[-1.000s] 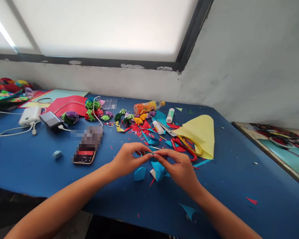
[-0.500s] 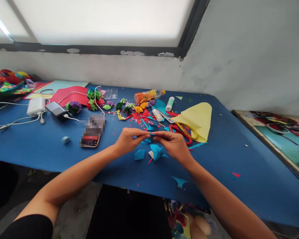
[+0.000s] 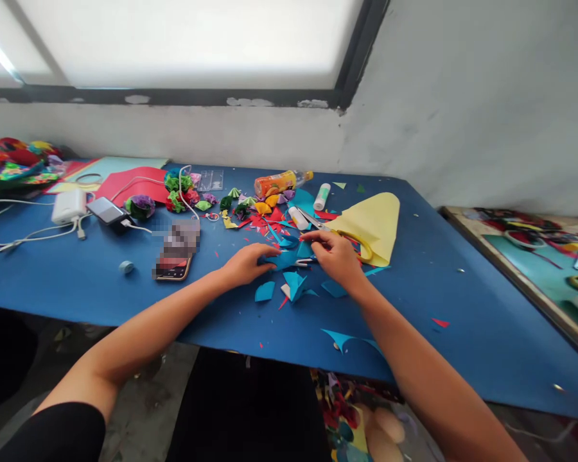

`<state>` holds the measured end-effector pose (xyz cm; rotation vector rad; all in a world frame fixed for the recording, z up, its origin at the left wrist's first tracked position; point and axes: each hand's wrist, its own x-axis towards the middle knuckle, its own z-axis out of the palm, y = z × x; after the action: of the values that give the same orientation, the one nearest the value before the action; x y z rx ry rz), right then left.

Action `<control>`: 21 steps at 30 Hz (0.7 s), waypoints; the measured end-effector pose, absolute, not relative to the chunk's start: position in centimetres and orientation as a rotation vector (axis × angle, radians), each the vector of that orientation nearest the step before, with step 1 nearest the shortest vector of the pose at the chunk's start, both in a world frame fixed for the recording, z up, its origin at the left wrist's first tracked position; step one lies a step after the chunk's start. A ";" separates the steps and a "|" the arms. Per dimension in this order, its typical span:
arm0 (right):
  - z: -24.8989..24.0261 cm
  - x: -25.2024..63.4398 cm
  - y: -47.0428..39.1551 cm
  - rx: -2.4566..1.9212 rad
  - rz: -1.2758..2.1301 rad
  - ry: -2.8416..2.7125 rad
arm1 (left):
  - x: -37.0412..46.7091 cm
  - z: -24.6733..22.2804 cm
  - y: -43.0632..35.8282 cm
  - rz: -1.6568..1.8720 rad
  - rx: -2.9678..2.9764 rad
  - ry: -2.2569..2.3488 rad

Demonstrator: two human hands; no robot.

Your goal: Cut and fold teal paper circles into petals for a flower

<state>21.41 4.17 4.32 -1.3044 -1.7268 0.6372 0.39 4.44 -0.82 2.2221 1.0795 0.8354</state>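
Both hands have parted and dropped toward 12 o'clock; left hand (image 3: 245, 263) presses blue paper piece (image 3: 283, 260) flat on table (image 3: 462, 321), fingers together; right hand (image 3: 336, 256) pinches near scissors (image 3: 361, 247); cutting step likely; next needs firm scissor grip.

A blue table (image 3: 462, 321) stands against a scuffed white wall (image 3: 462, 96) beneath a bright, dark-framed window (image 3: 187, 38).

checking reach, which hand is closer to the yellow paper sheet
Right. The right hand lies just left of the yellow paper sheet, nearly at its edge; the left hand is farther left.
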 end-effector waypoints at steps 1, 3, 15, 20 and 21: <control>4.2 21.5 4.4 -1.304 0.653 -1.701 | 0.4 -0.8 4.5 0.852 2.199 1.097; 3.8 21.7 4.9 -1.299 0.674 -1.624 | 0.4 -0.7 4.5 0.890 2.152 1.134; 3.4 22.9 6.4 -1.202 0.912 -1.279 | -0.2 0.4 4.8 1.026 2.020 1.275; 3.9 23.0 6.1 -1.212 0.950 -1.387 | 0.0 0.1 4.6 0.981 2.122 1.187; 4.0 23.0 6.1 -1.222 0.952 -1.434 | 0.0 0.0 4.6 0.979 2.138 1.175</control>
<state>22.99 6.10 4.03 -1.2224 -1.4338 0.9517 0.02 4.64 -0.04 2.1381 1.1753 0.9795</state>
